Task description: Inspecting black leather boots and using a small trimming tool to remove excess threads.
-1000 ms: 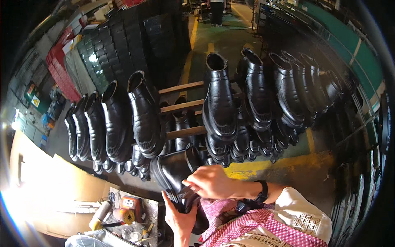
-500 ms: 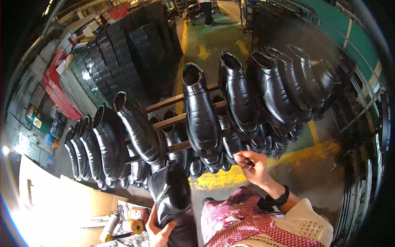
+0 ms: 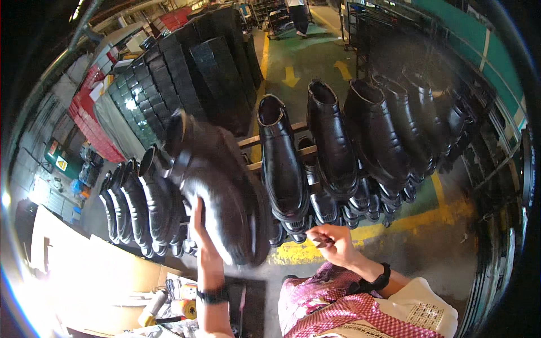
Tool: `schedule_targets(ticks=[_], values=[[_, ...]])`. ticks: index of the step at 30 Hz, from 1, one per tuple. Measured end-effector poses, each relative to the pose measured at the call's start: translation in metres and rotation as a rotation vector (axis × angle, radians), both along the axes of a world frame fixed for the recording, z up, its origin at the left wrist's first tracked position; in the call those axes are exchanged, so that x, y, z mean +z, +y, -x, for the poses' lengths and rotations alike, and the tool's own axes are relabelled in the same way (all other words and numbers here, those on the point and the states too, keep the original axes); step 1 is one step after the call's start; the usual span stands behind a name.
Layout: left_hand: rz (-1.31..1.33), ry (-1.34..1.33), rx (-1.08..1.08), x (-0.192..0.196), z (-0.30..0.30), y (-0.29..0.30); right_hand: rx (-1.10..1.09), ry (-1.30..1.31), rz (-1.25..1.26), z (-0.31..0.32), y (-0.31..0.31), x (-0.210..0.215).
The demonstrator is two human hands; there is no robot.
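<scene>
1. Left hand (image 3: 204,234): closed about a black ankle boot (image 3: 217,200), fingers wrapped on the sole side, boot raised toe-down in front of the rack (image 3: 270,139), overlapping its left half. The boot is blurred, so it appears to be in motion.
2. Right hand (image 3: 333,243): loosely curled just below the rack's middle, pinching a small dark item (image 3: 322,242) between fingertips; too small to identify. A dark band sits on each wrist.
3. Rack: wooden rails carrying a row of black boots (image 3: 332,143), openings up and toes down; a gap shows in the row directly behind the raised boot.
4. Progress, as judged: most places on the rack are filled; the held boot is not resting on the rails, so its seating looks outstanding.
5. Beside the rack, lower left: cardboard box (image 3: 107,270). Beyond the rack: stacks of dark boxes (image 3: 186,67) and a green floor with yellow arrows (image 3: 293,76).
</scene>
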State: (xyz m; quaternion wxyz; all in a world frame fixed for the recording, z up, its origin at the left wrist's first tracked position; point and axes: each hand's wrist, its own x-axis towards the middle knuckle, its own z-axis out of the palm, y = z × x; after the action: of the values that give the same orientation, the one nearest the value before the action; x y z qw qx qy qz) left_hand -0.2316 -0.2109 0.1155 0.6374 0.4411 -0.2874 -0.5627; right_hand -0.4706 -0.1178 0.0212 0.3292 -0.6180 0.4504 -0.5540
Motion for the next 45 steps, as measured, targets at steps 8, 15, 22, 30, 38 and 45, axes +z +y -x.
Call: schedule_targets(ticks=[8,15,22,30,38,45], values=[[-0.199,-0.086,-0.399,-0.011,-0.018,-0.097,-0.040,0.023,-0.071,0.015,0.019,-0.021],[-0.184,-0.646,-0.462,-0.002,-0.023,-0.100,-0.244,0.152,-0.156,0.049,0.031,-0.033],[0.658,-1.545,-0.018,0.019,0.066,-0.065,-0.255,0.113,-0.209,0.064,0.019,-0.024],[0.040,-1.538,-0.287,-0.011,0.119,-0.079,-0.001,-0.254,-0.133,0.061,-0.061,0.071],[0.217,-0.663,-0.187,-0.013,0.083,-0.054,0.093,-0.124,-0.324,0.048,-0.131,0.098],[0.459,-0.672,-0.002,-0.021,0.097,-0.009,0.072,0.190,-0.191,0.029,-0.140,0.096]])
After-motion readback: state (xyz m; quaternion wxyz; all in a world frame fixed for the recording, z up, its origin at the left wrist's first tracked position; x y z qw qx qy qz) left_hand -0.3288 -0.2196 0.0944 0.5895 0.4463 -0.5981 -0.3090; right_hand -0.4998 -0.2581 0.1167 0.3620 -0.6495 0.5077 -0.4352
